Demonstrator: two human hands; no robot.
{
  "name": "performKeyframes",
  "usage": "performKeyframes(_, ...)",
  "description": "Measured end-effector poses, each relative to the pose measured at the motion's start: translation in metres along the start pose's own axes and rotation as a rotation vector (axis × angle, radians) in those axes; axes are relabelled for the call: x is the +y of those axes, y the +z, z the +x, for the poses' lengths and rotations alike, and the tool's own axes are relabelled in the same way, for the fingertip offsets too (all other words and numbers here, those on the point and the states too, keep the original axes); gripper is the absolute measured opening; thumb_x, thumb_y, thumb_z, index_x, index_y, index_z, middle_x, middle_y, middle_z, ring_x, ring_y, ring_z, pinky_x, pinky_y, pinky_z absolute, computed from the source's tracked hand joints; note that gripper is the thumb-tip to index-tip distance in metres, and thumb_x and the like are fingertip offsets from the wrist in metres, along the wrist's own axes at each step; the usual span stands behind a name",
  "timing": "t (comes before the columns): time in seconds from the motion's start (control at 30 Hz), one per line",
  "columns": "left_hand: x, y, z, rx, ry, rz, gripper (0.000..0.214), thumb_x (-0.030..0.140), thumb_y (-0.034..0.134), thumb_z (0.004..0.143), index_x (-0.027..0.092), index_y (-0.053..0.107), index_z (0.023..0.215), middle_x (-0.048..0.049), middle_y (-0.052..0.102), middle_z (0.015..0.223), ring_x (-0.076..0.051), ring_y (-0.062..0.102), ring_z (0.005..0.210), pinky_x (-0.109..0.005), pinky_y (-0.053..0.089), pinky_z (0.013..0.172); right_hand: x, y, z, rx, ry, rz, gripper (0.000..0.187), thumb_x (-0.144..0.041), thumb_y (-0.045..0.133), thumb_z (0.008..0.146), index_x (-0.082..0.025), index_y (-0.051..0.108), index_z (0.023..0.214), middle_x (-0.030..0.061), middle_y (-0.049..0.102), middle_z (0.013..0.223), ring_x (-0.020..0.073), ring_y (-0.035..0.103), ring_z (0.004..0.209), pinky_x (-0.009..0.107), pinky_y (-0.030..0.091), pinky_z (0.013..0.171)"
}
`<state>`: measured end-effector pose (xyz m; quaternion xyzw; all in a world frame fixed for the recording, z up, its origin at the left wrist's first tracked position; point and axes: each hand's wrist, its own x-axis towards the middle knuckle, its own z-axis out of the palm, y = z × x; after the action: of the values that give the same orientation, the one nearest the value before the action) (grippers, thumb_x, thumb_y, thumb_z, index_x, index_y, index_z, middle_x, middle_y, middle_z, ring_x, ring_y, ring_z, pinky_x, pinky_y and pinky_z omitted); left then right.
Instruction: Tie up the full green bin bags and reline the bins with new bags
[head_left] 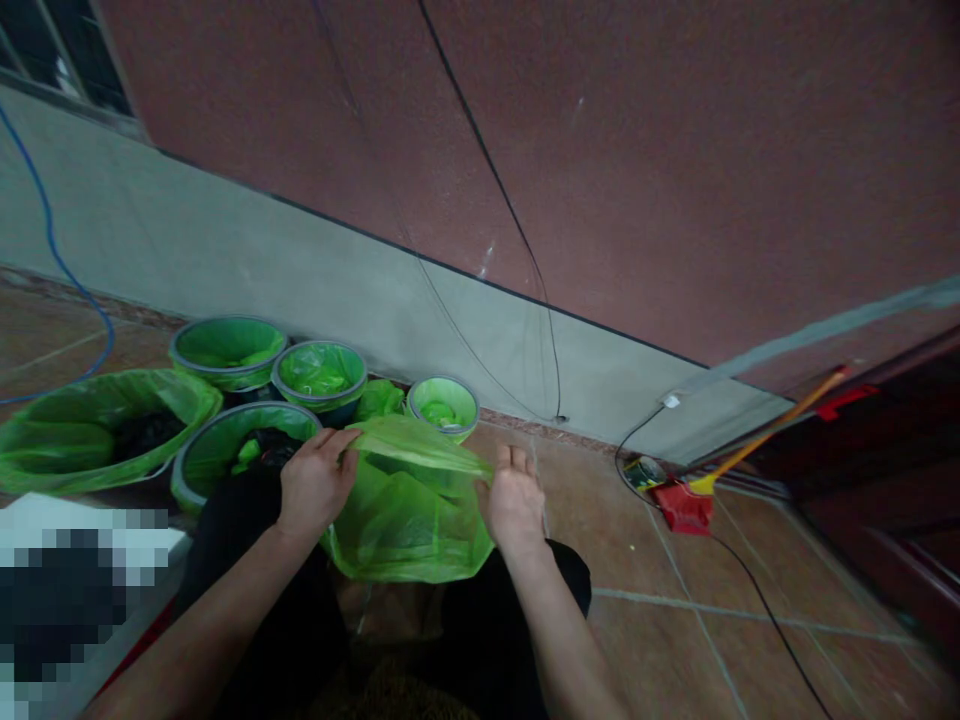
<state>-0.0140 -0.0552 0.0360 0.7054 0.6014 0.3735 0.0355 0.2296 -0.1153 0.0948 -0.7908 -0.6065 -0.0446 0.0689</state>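
Observation:
A thin, translucent green plastic bag (412,525) hangs spread between my hands, above my knees, with its mouth partly apart. My left hand (319,480) pinches the bag's upper left edge between thumb and fingers. At the bag's right edge is my right hand (516,500), palm turned up and fingers stretched out, its thumb against the plastic. Just beyond the bag stands a small round bin (444,404) lined with green plastic. Close to my left hand is a larger lined bin (247,440) with dark, bunched material inside.
More green-lined bins (229,345) stand along the wall to the left. A wide green-lined container (105,430) is at far left. Right of me, a red dustpan (684,508) and a yellow handle (739,455) lie near a black cable (772,605) on the tiles.

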Motion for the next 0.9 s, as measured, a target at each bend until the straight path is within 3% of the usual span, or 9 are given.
performKeyframes(0.07, 0.009, 0.0, -0.002, 0.015, 0.022, -0.02, 0.034, 0.028, 0.043, 0.092, 0.019, 0.073, 0.108, -0.0073, 0.076, 0.098, -0.022, 0.071, 0.088, -0.03, 0.053, 0.082, -0.021, 0.006, -0.011, 0.043, -0.132, 0.04, 0.07, -0.026, 0.072, 0.082, -0.018, 0.048, 0.147, 0.0197, 0.054, 0.144, 0.0331, 0.054, 0.124, 0.046, 0.046, 0.099)
performKeyframes(0.13, 0.018, 0.001, -0.003, 0.021, 0.052, -0.021, 0.035, 0.027, 0.044, 0.092, 0.019, 0.073, 0.11, -0.0068, 0.076, 0.097, -0.021, 0.072, 0.085, -0.028, 0.052, 0.078, -0.044, 0.015, -0.018, 0.092, -0.258, 0.106, 0.073, -0.03, 0.072, 0.083, -0.019, 0.044, 0.15, 0.0182, 0.046, 0.152, 0.0338, 0.049, 0.128, 0.051, 0.042, 0.105)
performKeyframes(0.23, 0.024, 0.004, -0.005, 0.029, 0.101, 0.009, 0.037, 0.028, 0.043, 0.093, 0.019, 0.073, 0.112, -0.0069, 0.076, 0.096, -0.021, 0.072, 0.081, -0.029, 0.052, 0.072, -0.07, 0.031, -0.017, 0.135, -0.355, 0.177, 0.055, -0.028, 0.062, 0.091, -0.018, 0.052, 0.144, 0.0177, 0.053, 0.144, 0.0304, 0.054, 0.12, 0.048, 0.045, 0.101)
performKeyframes(0.3, 0.021, 0.006, -0.006, 0.024, 0.135, 0.038, 0.037, 0.028, 0.042, 0.094, 0.019, 0.073, 0.112, -0.0069, 0.076, 0.095, -0.022, 0.072, 0.08, -0.029, 0.052, 0.07, -0.072, 0.038, -0.009, 0.135, -0.359, 0.183, 0.037, -0.02, 0.053, 0.095, -0.017, 0.063, 0.131, 0.0161, 0.063, 0.13, 0.0256, 0.06, 0.107, 0.041, 0.048, 0.094)
performKeyframes(0.4, 0.009, 0.005, -0.002, -0.001, 0.169, 0.082, 0.037, 0.029, 0.042, 0.095, 0.019, 0.075, 0.109, -0.0074, 0.076, 0.093, -0.022, 0.072, 0.08, -0.029, 0.052, 0.07, -0.054, 0.036, 0.009, 0.143, -0.28, 0.16, 0.035, -0.01, 0.044, 0.096, -0.018, 0.07, 0.118, 0.0121, 0.069, 0.117, 0.0201, 0.065, 0.094, 0.033, 0.05, 0.086)
performKeyframes(0.53, -0.005, -0.004, 0.013, 0.022, 0.11, 0.133, 0.035, 0.03, 0.044, 0.093, 0.02, 0.075, 0.103, -0.008, 0.076, 0.094, -0.022, 0.071, 0.082, -0.029, 0.053, 0.072, -0.017, 0.012, 0.03, 0.201, -0.16, 0.136, 0.041, -0.01, 0.04, 0.098, -0.02, 0.067, 0.126, 0.0093, 0.069, 0.116, 0.0186, 0.066, 0.093, 0.028, 0.048, 0.082)
performKeyframes(0.7, 0.002, -0.023, 0.042, 0.117, 0.038, 0.058, 0.037, 0.027, 0.045, 0.089, 0.018, 0.074, 0.111, -0.0088, 0.077, 0.104, -0.024, 0.072, 0.092, -0.033, 0.054, 0.081, 0.006, -0.008, 0.038, 0.293, -0.07, 0.147, 0.039, -0.012, 0.039, 0.098, -0.02, 0.069, 0.121, 0.0094, 0.071, 0.11, 0.0202, 0.065, 0.098, 0.029, 0.045, 0.088)
performKeyframes(0.8, 0.002, -0.03, 0.051, 0.161, -0.038, -0.021, 0.04, 0.024, 0.044, 0.087, 0.018, 0.076, 0.111, -0.0088, 0.078, 0.107, -0.025, 0.072, 0.094, -0.035, 0.055, 0.083, 0.015, 0.009, 0.032, 0.277, 0.001, 0.115, 0.034, -0.011, 0.044, 0.095, -0.018, 0.071, 0.116, 0.011, 0.072, 0.108, 0.0214, 0.065, 0.099, 0.031, 0.044, 0.09)
performKeyframes(0.9, -0.012, -0.031, 0.048, 0.136, -0.219, -0.15, 0.039, 0.023, 0.045, 0.085, 0.017, 0.078, 0.104, -0.0062, 0.079, 0.092, -0.02, 0.069, 0.076, -0.03, 0.053, 0.071, 0.028, 0.044, 0.018, 0.156, 0.112, 0.077, 0.029, -0.012, 0.049, 0.091, -0.016, 0.072, 0.109, 0.0117, 0.073, 0.104, 0.0204, 0.07, 0.089, 0.029, 0.047, 0.08)
